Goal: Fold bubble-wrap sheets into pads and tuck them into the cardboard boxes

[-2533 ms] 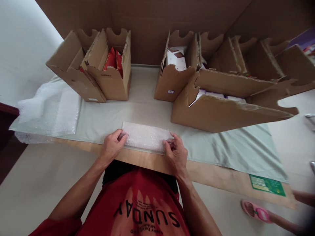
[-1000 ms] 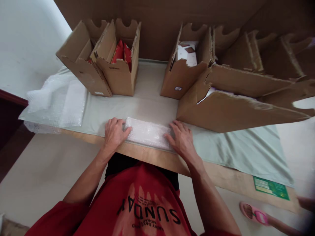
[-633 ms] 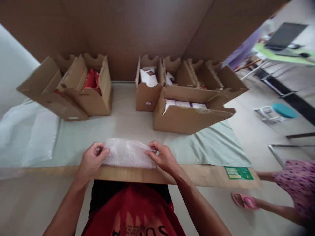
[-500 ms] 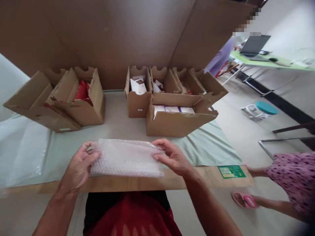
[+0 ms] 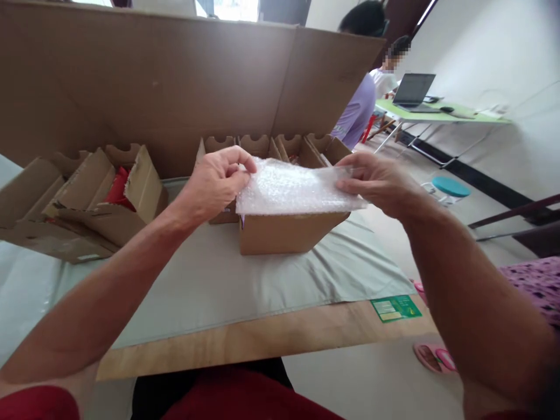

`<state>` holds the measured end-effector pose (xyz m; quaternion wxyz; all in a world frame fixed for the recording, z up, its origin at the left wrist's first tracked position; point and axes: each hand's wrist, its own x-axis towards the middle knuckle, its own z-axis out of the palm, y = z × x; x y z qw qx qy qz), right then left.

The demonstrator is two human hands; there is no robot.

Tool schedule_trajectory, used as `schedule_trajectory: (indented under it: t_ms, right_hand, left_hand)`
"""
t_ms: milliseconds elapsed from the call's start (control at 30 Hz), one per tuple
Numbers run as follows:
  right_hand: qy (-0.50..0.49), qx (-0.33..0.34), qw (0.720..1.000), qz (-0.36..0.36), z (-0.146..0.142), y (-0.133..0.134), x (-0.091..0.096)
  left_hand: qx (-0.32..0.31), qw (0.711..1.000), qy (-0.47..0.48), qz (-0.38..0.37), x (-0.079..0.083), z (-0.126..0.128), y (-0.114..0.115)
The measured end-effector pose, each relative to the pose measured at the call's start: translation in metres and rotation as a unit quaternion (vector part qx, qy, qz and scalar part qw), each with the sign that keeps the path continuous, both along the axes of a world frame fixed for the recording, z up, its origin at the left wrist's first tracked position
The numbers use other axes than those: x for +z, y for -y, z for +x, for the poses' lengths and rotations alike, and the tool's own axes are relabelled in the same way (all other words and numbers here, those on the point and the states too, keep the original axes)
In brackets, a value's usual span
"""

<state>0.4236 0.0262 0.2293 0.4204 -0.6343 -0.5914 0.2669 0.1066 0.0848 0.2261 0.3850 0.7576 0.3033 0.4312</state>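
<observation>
A folded sheet of bubble wrap is stretched between my two hands over the front cardboard box. My left hand pinches its left end between thumb and fingers. At the other end, my right hand grips the right edge. The wrap covers the top of that box, so its contents are hidden. Behind it stands a row of narrow cardboard boxes, partly blocked by the wrap and my left hand.
More cardboard boxes stand at the left, one holding a red packet. A tall cardboard panel rises behind. Clear plastic lies at the left edge. People, a laptop and a blue stool are to the right.
Both hands have carried the bubble wrap forward and to the right, from the table's front edge to over the front box. The view has tilted up.
</observation>
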Motion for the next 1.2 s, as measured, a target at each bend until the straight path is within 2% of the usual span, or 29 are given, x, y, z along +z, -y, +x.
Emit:
schedule_trajectory:
  t_ms: [67, 133, 267, 367, 467, 567, 633, 767, 867, 967, 1067, 1133, 1200]
  right_hand:
    - [0.085, 0.026, 0.993, -0.078, 0.013, -0.018, 0.0]
    - [0.215, 0.044, 0.969, -0.117, 0.016, -0.033, 0.0]
    - [0.474, 0.047, 0.87, -0.128, -0.001, -0.041, 0.0]
    - [0.562, 0.011, 0.816, -0.135, -0.016, -0.036, 0.0]
    - [0.585, 0.035, 0.796, -0.15, -0.017, -0.037, 0.005]
    - [0.577, 0.095, 0.793, -0.17, -0.01, -0.049, 0.015]
    - [0.581, 0.1, 0.792, -0.16, -0.008, -0.057, 0.018]
    - [0.628, 0.065, 0.766, -0.118, -0.011, -0.054, 0.006]
    - [0.656, 0.064, 0.743, -0.12, -0.015, -0.044, -0.01]
    - [0.671, 0.096, 0.721, -0.144, -0.017, -0.041, -0.018]
    - [0.673, 0.129, 0.709, -0.169, -0.018, -0.043, -0.017]
    - [0.667, 0.141, 0.709, -0.18, -0.017, -0.043, -0.012]
    - [0.658, 0.135, 0.719, -0.179, -0.015, -0.041, -0.005]
  left_hand:
    - [0.013, 0.995, -0.099, 0.005, -0.004, 0.018, -0.014]
    - [0.033, 0.973, -0.226, 0.017, -0.01, 0.03, -0.024]
    - [0.03, 0.904, -0.418, 0.082, -0.017, 0.043, -0.034]
    - [0.03, 0.856, -0.497, 0.141, -0.014, 0.05, -0.041]
    - [-0.001, 0.828, -0.541, 0.15, -0.004, 0.057, -0.055]
    - [-0.054, 0.818, -0.556, 0.137, 0.007, 0.064, -0.071]
    - [-0.063, 0.81, -0.561, 0.158, 0.008, 0.067, -0.077]
    - [-0.037, 0.77, -0.569, 0.284, -0.007, 0.065, -0.067]
    - [-0.062, 0.742, -0.575, 0.338, -0.023, 0.062, -0.054]
    - [-0.08, 0.742, -0.586, 0.314, -0.029, 0.062, -0.052]
    - [-0.092, 0.732, -0.62, 0.266, -0.025, 0.064, -0.055]
    - [-0.092, 0.726, -0.635, 0.249, -0.018, 0.062, -0.055]
    - [-0.083, 0.731, -0.631, 0.247, -0.013, 0.058, -0.052]
